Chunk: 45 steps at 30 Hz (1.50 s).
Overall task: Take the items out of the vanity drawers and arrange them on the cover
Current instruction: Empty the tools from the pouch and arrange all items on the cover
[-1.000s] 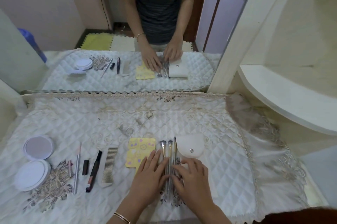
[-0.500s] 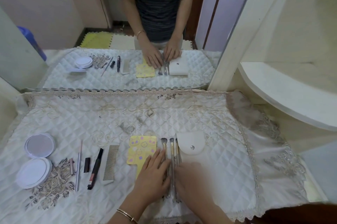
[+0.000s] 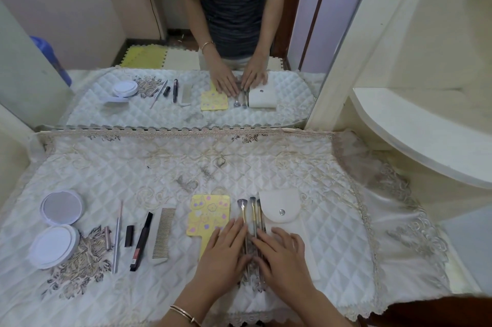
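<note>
The brushes (image 3: 253,223) lie in a tight bundle on the cover (image 3: 159,167), long axes running straight away from the person, bristle heads at the far end, handles toward the near edge; they sit between the yellow card (image 3: 206,213) on their left and the white pouch (image 3: 279,209) touching on their right. The left hand (image 3: 226,252) lies flat and open against the bundle's left side, fingers extended along the handles; the right hand (image 3: 282,255) lies flat and open against the right side; neither grips anything, both press inward on the handles. Both hands are equally near, one per flank, so any squaring-up likely goes across the handles, not along them. Farther left lie a comb (image 3: 162,233), a black tube (image 3: 141,241), a thin stick (image 3: 118,236) and a compact (image 3: 57,225), well apart from the hands.
</note>
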Each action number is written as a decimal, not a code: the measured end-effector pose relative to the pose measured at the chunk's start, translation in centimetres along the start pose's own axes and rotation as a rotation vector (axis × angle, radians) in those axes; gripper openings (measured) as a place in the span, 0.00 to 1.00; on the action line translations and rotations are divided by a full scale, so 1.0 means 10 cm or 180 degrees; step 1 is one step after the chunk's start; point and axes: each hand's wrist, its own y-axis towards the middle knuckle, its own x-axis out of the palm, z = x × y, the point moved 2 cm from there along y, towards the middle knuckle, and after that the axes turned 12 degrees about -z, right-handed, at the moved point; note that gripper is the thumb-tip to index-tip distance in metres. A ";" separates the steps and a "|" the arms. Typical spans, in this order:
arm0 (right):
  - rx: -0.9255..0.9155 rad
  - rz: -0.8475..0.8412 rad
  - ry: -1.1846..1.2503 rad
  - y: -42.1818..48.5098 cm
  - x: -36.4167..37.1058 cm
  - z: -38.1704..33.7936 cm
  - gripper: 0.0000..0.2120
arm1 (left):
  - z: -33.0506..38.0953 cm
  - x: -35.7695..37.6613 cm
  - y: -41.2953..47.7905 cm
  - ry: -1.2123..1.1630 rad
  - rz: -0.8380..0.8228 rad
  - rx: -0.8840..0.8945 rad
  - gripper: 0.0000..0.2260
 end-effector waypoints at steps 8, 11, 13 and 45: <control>0.0779 -0.0274 0.0535 -0.05 -0.14 0.23 0.27 | 0.16 -0.08 0.01 0.0158 0.0148 0.0196 0.24; 0.0842 -0.0524 0.0738 -0.06 -0.09 0.34 0.36 | 0.24 -0.03 0.05 0.0171 -0.0187 0.0213 0.24; 0.0794 -0.0606 0.1040 -0.06 -0.10 0.34 0.37 | 0.26 0.05 0.10 0.0249 -0.0165 0.0149 0.27; 0.0690 -0.0511 0.1281 0.02 -0.11 0.39 0.44 | -0.09 0.22 -0.43 -0.0528 0.0527 -0.0425 0.21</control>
